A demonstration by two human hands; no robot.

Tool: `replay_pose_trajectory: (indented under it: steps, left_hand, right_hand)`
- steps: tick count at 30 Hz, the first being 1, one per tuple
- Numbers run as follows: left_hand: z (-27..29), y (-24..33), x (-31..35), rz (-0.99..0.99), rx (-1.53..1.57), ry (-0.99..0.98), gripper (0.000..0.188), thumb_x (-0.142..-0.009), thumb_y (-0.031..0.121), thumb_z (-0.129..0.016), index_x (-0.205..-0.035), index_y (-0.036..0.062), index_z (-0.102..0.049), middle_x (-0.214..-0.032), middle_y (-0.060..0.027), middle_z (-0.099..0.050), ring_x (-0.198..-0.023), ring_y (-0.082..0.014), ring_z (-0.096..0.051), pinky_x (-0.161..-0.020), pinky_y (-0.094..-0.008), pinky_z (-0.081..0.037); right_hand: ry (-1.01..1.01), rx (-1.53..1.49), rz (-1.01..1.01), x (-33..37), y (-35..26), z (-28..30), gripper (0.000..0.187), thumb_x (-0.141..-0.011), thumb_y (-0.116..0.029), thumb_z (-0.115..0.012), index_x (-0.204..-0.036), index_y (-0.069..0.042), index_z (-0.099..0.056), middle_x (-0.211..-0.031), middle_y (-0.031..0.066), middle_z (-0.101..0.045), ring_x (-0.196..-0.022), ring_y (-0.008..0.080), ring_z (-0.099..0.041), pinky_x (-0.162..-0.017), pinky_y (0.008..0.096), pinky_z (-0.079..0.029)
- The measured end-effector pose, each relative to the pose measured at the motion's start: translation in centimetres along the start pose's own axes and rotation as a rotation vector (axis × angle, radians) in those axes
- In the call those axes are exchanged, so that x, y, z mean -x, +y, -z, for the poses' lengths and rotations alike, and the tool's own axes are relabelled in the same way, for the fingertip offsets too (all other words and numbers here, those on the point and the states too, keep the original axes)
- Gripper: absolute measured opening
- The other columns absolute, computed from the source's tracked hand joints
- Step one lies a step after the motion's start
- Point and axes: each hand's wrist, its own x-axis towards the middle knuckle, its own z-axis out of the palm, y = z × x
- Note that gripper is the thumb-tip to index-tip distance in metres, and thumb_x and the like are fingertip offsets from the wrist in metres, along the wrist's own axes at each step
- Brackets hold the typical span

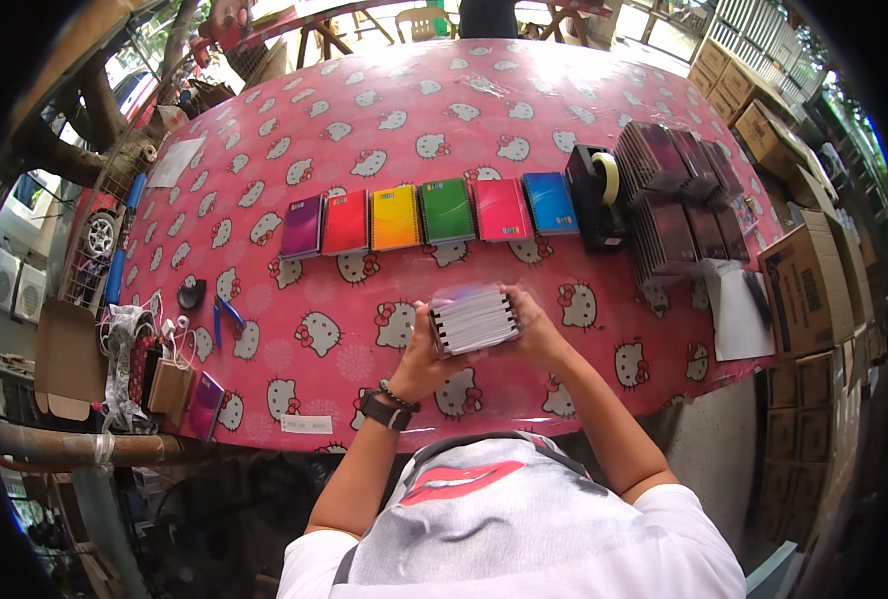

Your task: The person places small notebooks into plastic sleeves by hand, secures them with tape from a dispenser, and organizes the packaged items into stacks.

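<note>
Between my two hands is a stack of small spiral notebooks (476, 321), held over the near middle of the table with white page edges and black binding coils showing. My left hand (426, 359), with a dark watch and a bead bracelet at the wrist, closes on the stack's left side. Around its right side wraps my right hand (538, 331). Beyond them lies a row of spiral notebooks: purple (301, 226), red (346, 222), yellow (395, 217), green (448, 210), pink (502, 210) and blue (551, 203).
A black tape dispenser (597, 205) stands right of the row, beside wrapped notebook stacks (653, 165). White sheets (741, 314) and cardboard boxes (808, 285) are at the right. Blue-handled pliers (228, 313), cables (176, 339) and a purple notebook (203, 406) lie left on the pink patterned tablecloth (344, 290).
</note>
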Motion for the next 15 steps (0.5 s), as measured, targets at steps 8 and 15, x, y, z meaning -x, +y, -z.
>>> replay_pose_trajectory:
  steps: [8,15]
  left_hand:
    - [1.3,-1.1,3.6,-0.224,-0.469,0.238,0.084,-0.064,0.012,-0.079,-0.133,0.005,-0.03,-0.131,-0.0159,-0.039,-0.127,-0.0291,-0.034,-0.104,-0.0413,-0.03]
    - [0.0,0.3,5.8,-0.244,-0.668,0.258,0.071,-0.064,0.01,-0.071,-0.128,0.0049,-0.041,-0.133,-0.0161,-0.041,-0.129,-0.0351,-0.031,-0.106,-0.0435,-0.027]
  right_hand:
    - [0.107,0.019,0.228,3.4,-1.1,1.9,0.062,-0.06,-0.008,-0.077,-0.117,-0.01,-0.052,-0.116,0.0106,-0.053,-0.112,0.027,-0.047,-0.094,0.0374,-0.039]
    - [-0.07,0.299,0.448,3.0,-3.9,1.8,0.049,-0.06,-0.01,-0.071,-0.108,-0.012,-0.064,-0.125,0.0032,-0.056,-0.119,0.028,-0.041,-0.099,0.0398,-0.033]
